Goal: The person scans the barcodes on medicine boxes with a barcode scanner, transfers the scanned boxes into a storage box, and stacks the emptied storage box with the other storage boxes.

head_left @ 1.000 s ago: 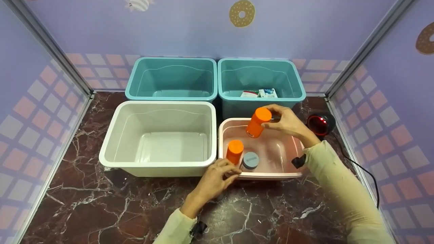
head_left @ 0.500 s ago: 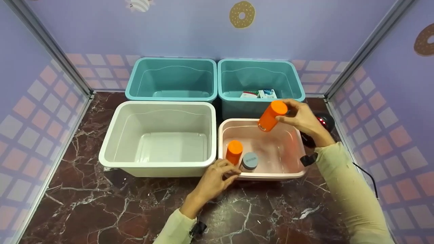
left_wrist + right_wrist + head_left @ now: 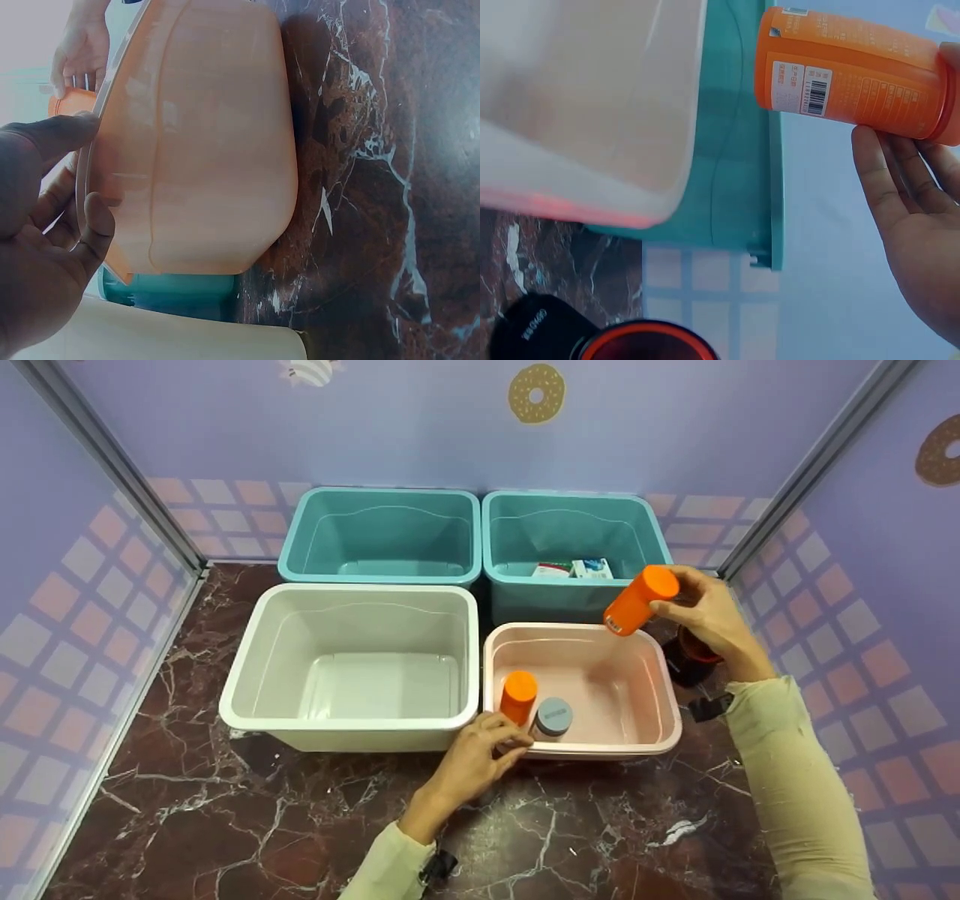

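My right hand [image 3: 709, 613] holds an orange bottle [image 3: 637, 601] by its capped end, tilted above the back right corner of the pink bin [image 3: 604, 705]. In the right wrist view, a white label with a barcode shows on the bottle [image 3: 847, 75] near its base. My left hand [image 3: 469, 754] grips the front left rim of that bin; the left wrist view has thumb and fingers on either side of the rim. Inside, close to the left hand, stand a second orange bottle [image 3: 517, 699] and a small container with a grey lid [image 3: 555, 715].
A white bin [image 3: 349, 724] stands left of the pink one. Behind are two teal bins, the left [image 3: 379, 578] and the right [image 3: 525, 580], which holds small boxes [image 3: 591, 568]. A black scanner [image 3: 688, 660] with a round red-rimmed window sits at the right, partly behind my hand.
My right hand has lifted the orange bottle from over the pink bin and carried it right and back, tilting it further. My left hand has stayed at the rim.
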Motion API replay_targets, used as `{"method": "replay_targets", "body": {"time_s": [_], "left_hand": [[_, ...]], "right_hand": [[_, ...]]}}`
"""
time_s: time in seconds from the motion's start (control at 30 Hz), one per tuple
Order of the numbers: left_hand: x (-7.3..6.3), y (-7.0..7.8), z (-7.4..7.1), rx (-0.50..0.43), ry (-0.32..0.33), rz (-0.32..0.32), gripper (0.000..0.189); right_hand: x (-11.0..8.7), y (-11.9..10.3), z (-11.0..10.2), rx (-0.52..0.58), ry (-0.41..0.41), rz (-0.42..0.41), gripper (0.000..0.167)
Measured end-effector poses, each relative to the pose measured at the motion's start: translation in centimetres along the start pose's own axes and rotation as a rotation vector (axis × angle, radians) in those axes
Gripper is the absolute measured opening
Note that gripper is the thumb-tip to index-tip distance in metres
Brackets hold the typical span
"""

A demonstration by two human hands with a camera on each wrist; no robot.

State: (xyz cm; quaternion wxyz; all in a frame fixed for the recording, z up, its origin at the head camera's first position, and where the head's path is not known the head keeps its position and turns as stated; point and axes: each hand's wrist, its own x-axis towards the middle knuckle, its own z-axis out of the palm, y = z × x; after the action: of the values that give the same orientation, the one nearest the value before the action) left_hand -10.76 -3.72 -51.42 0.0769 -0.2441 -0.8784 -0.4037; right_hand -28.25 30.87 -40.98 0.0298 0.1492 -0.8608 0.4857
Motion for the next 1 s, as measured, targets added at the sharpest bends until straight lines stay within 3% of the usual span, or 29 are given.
{"method": "replay_targets", "body": {"time_s": [0.23, 0.47, 0.8, 1.0], "left_hand": [[0.0, 0.0, 0.0, 0.002, 0.01, 0.015, 0.011], [0.0, 0.1, 0.0, -0.007, 0.005, 0.004, 0.012], [0.1, 0.2, -0.1, -0.011, -0.01, -0.018, 0.012], [0.1, 0.1, -0.1, 0.016, -0.004, 0.004, 0.012]], "right_hand": [[-0.6, -0.4, -1.5, 0.02, 0.048, 0.054, 0.053], [-0.5, 2.1, -2.6, 0.119, 0.103, 0.089, 0.051], [-0.8, 4.6, -3.9, 0.041, 0.12, 0.087, 0.052], [-1.6, 3.5, -4.0, -0.008, 0.094, 0.097, 0.053]]}}
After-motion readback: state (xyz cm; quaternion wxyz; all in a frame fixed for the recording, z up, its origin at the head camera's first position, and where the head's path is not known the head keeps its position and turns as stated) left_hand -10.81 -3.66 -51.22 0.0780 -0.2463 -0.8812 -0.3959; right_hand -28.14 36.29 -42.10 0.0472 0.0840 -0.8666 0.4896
